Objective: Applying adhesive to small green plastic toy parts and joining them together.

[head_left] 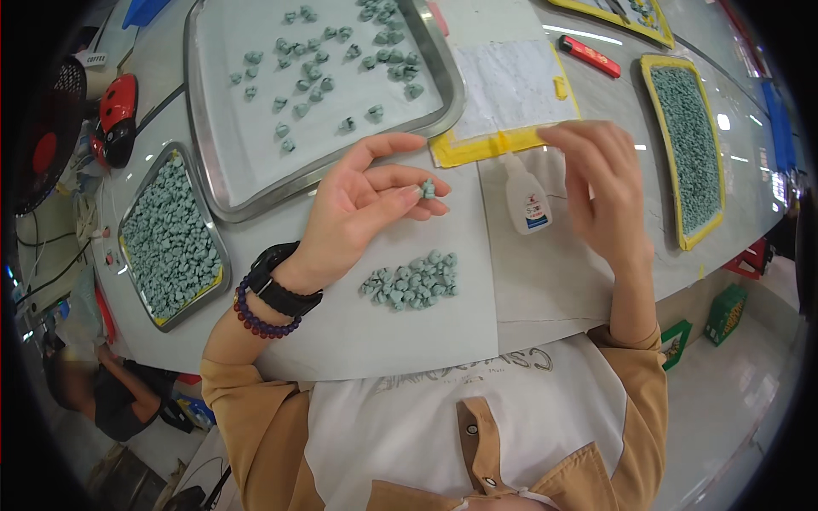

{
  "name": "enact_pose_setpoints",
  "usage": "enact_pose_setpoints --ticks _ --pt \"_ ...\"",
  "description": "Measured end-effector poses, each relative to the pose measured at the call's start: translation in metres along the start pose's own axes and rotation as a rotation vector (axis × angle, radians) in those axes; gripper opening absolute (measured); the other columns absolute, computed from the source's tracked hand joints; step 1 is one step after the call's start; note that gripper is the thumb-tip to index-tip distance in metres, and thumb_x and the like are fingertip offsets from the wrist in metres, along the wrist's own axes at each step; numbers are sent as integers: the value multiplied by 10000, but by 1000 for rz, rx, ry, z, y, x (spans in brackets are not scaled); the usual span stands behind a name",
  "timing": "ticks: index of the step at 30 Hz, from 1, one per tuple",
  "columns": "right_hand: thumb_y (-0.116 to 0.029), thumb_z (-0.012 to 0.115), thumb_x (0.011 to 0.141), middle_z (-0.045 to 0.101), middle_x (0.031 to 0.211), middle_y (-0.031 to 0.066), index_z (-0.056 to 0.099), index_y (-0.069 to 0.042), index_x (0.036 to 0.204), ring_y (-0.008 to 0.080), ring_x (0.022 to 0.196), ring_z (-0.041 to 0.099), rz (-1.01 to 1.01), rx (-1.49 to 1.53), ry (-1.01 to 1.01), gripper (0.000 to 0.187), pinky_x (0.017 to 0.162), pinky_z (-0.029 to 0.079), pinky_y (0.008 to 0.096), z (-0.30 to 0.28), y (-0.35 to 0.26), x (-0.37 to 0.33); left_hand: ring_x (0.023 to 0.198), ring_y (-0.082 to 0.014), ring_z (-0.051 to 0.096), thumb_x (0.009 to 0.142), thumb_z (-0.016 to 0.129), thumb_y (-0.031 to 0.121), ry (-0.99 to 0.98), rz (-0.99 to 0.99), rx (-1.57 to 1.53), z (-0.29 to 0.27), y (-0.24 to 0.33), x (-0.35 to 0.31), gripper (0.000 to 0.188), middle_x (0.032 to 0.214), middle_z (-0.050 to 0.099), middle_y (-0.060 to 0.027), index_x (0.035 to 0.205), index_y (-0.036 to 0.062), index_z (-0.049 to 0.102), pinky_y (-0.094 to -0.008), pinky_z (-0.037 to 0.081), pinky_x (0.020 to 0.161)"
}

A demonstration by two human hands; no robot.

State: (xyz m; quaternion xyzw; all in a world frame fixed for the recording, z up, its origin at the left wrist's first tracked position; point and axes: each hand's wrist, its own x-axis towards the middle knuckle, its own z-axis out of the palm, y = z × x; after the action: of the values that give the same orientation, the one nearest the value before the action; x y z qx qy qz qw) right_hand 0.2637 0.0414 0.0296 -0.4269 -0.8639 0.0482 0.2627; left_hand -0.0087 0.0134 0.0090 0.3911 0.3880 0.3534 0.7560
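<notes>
Looking down, head view: two bare hands work above a pale tabletop, mostly covered by white sheeting.
Left hand: this hand (pixel 345 209) pinches a small grey-green piece (pixel 428 189) between thumb and fingers, with the other fingers loosely spread; a black wristband (pixel 288 277) and a beaded bracelet (pixel 256 317) circle the wrist.
Right hand: this hand (pixel 603 192) is raised with bent fingers, just right of a small white bottle (pixel 526 203); whether its fingertips grip anything cannot be told.
Bottle: it lies on the table, nozzle pointing away from the person, near a yellow-edged sheet (pixel 511 81).
Loose pile: many similar grey-green pieces (pixel 411 281) lie together on the sheeting, below the left hand.
Trays: a large metal tray (pixel 450 85) ahead holds scattered pieces on white lining; a smaller tray (pixel 223 255) at left is heaped with them; a yellow-edged tray (pixel 699 235) at far right holds finer grey-green bits.
Red tool: a slim red handle (pixel 590 56) lies beyond the right hand.
Lower left: another person (pixel 123 396), in dark clothing, is partly visible.
</notes>
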Motion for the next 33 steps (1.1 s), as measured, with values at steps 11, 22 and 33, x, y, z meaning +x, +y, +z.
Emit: enact_pose_setpoints --ticks 11,22,33 --pt "-12 652 800 639 818 66 668 -7 909 155 726 602 491 -120 485 111 690 468 260 -80 71 -34 930 -217 645 911 516 48 20 14 36 -1 -2 -3 410 1059 634 -177 1290 -9 370 -293 509 811" --pt "-106 679 813 621 942 80 670 -42 975 236 878 591 74 -45 -23 175 758 475 310 -40 59 50 918 -201 647 912 508 40 -26 26 36 -2 -4 -3 311 1068 633 -168 1217 3 463 -288 513 797" --pt "-123 666 782 631 941 78 655 -56 922 267 945 580 -180 -5 -104 156 833 463 355 83 57 138 937 -193 640 908 517 33 -46 32 37 0 -1 -2 301 1071 628 -153 1205 7 478 -289 509 815"
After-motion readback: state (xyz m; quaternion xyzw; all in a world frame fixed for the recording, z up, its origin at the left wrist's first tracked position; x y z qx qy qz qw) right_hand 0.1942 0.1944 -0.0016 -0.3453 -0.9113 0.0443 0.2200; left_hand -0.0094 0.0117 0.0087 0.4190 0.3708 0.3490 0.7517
